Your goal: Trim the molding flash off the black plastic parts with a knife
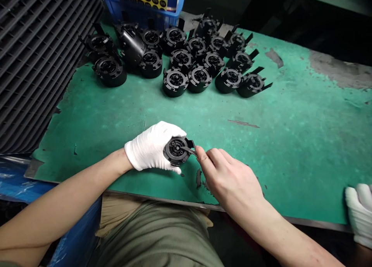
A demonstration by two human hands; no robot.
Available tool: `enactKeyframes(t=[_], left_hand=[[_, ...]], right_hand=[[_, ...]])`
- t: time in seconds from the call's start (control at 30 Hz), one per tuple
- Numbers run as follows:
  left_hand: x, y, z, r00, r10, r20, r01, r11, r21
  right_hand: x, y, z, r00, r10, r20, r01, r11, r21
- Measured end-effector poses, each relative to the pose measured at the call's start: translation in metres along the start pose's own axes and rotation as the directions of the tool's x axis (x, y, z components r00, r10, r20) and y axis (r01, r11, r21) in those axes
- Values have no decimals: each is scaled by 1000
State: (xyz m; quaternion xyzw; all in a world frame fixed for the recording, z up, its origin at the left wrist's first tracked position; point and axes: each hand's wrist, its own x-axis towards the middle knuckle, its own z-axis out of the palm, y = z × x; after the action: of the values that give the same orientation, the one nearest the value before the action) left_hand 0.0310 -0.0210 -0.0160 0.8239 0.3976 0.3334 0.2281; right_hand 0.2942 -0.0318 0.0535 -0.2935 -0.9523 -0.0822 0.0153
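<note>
Gloved in white, my left hand (158,149) is closed around a round black plastic housing (173,152) near the table's front edge. The housing's ribbed, ringed face is turned up, and a dark tab stands out at its upper right. My bare right hand (228,172) grips a slim, pointed metal blade (190,150) between thumb and fingers. Its tip lies over the middle of the housing's face; whether it touches there I cannot tell. The handle is hidden inside my right hand.
Several similar black housings (175,81) stand grouped at the table's back, one lying tilted (132,46). Behind them is a blue bin (139,17). Stacked black grid trays (43,65) rise at left. Another person's white-gloved hand (360,211) rests at the right edge of the green tabletop (299,143).
</note>
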Motion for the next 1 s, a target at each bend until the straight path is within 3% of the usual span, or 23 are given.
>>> enactKeyframes(t=[0.47, 0.73, 0.93, 1.0], left_hand=[[4, 7, -2, 996, -84, 29, 84, 996, -12], [-1, 4, 0, 1000, -25, 0, 25, 999, 30], [-9, 11, 17, 987, -79, -137, 96, 988, 121], [-11, 14, 18, 989, -87, -121, 103, 985, 139]], right_hand=[[-4, -4, -3, 999, 19, 41, -20, 1000, 14], [-5, -11, -1, 999, 24, 35, -26, 998, 53], [-10, 10, 4, 999, 43, -8, -41, 988, 152], [-12, 21, 5, 996, 80, -40, -72, 982, 176]])
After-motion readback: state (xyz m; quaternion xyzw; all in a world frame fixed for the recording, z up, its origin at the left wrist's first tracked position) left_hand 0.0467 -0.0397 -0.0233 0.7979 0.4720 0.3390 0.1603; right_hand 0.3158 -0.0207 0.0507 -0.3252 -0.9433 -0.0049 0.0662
